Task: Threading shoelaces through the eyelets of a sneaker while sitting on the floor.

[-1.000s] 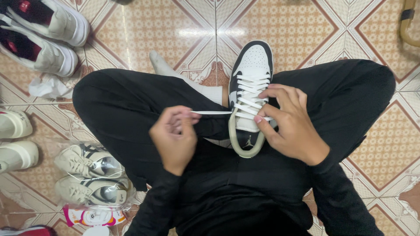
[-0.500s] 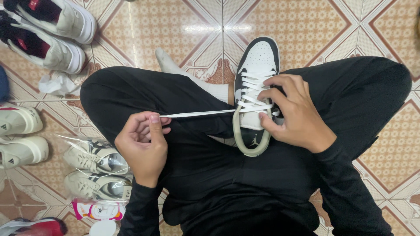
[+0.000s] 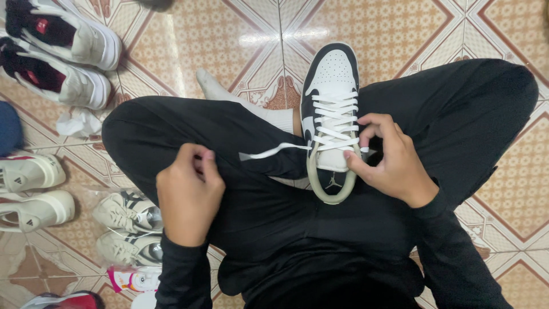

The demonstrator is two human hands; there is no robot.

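Observation:
A black-and-white sneaker (image 3: 331, 74) with white laces rests on my crossed legs in black trousers, toe pointing away from me. My right hand (image 3: 392, 163) grips the sneaker's right side near the collar, thumb on the rim, fingers beside the top eyelets where a short lace tip shows. The left lace end (image 3: 269, 151) lies loose across my left thigh, touching neither hand. My left hand (image 3: 189, 191) sits over that thigh with fingers curled in, a little left of the lace tip and holding nothing I can see.
On the patterned tiled floor (image 3: 229, 40) to my left: a white-and-red pair of sneakers (image 3: 63, 51), crumpled paper (image 3: 80, 121), a white pair (image 3: 31, 191), a pair in clear plastic (image 3: 128, 229), a colourful packet (image 3: 134, 279).
My left hand had the lace pulled taut out to the left. It has let go, the lace has fallen slack on my thigh, and the hand has curled shut. My right hand slid slightly lower on the shoe.

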